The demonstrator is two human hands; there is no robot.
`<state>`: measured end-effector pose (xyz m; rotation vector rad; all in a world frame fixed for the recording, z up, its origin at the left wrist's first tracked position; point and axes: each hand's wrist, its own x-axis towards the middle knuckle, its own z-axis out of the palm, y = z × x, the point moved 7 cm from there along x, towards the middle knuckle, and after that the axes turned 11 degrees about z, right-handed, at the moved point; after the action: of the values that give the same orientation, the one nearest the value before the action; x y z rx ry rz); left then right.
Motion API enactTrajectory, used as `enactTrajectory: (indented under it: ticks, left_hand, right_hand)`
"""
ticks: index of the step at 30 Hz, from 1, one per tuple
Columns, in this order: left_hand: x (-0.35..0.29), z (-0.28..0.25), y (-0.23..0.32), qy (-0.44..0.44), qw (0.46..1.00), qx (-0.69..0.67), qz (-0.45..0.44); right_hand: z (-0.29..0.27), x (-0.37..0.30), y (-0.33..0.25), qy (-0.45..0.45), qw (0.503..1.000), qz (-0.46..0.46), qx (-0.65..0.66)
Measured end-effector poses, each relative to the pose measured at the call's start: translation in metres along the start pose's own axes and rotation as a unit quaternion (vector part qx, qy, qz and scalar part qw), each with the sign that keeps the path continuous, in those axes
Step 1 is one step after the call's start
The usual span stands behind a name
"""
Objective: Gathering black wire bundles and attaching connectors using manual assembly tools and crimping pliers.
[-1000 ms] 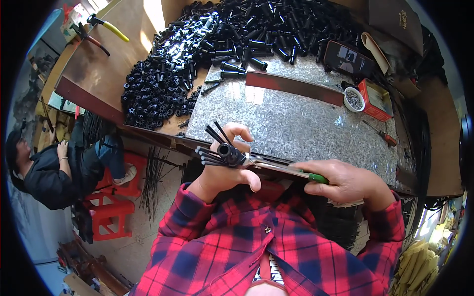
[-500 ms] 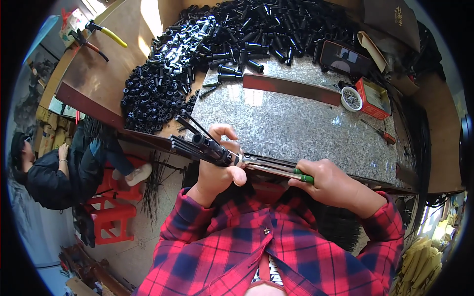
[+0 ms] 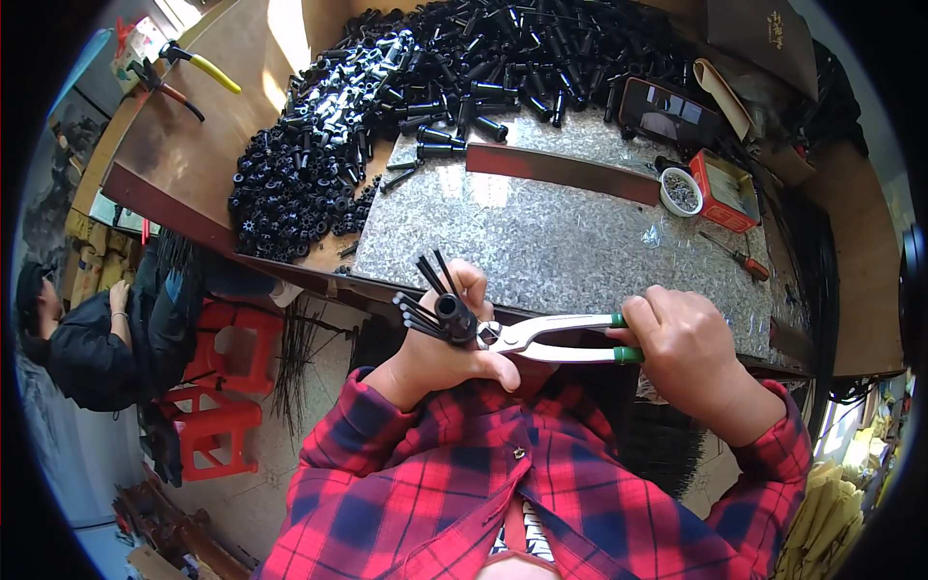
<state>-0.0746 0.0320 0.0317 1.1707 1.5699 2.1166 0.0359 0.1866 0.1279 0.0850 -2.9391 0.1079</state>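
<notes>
My left hand (image 3: 432, 365) is closed around a bundle of thin black rods (image 3: 417, 315) with a black tube (image 3: 454, 311) among them. The tube's open end faces up toward me, and the rod ends stick out beside it. My right hand (image 3: 684, 336) grips pliers (image 3: 556, 327) by their green-tipped handles, which are spread apart. The jaws of the pliers sit against the bundle at my left fingers. My fingers partly hide what lies between the jaws.
A stone slab (image 3: 541, 232) lies ahead, with a long flat strip (image 3: 561, 174), a white bowl of small metal bits (image 3: 681, 193) and a screwdriver (image 3: 742, 259). Black parts (image 3: 319, 184) are heaped behind it. A phone (image 3: 667, 114) stands at the back. Another person (image 3: 92, 338) sits at left.
The pliers have turned, and their handles are wider apart. My right hand has moved right. The bundle has tilted up and shifted right in my left hand.
</notes>
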Motion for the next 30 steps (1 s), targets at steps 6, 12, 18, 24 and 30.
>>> enactTrajectory:
  ticks: [6,12,18,24,30]
  left_hand:
    - [0.002,0.007,0.004,-0.012,0.999,-0.023,-0.026]
    - [-0.002,0.002,-0.007,0.030,0.993,-0.109,-0.025]
    - [-0.002,-0.006,0.006,0.080,0.992,-0.102,-0.006]
    - [-0.004,-0.005,0.017,0.106,0.984,-0.142,-0.002]
    - [-0.013,-0.010,0.014,0.099,0.986,-0.132,-0.008]
  right_hand:
    - [0.013,-0.004,0.000,-0.032,0.999,0.005,-0.042]
    - [0.037,-0.008,0.006,-0.070,0.995,0.046,0.060]
    - [0.051,-0.016,0.010,-0.069,0.977,0.062,0.190]
    - [0.052,-0.002,-0.006,0.014,0.929,0.076,0.362]
    - [0.041,0.008,-0.018,0.040,0.900,0.061,0.431]
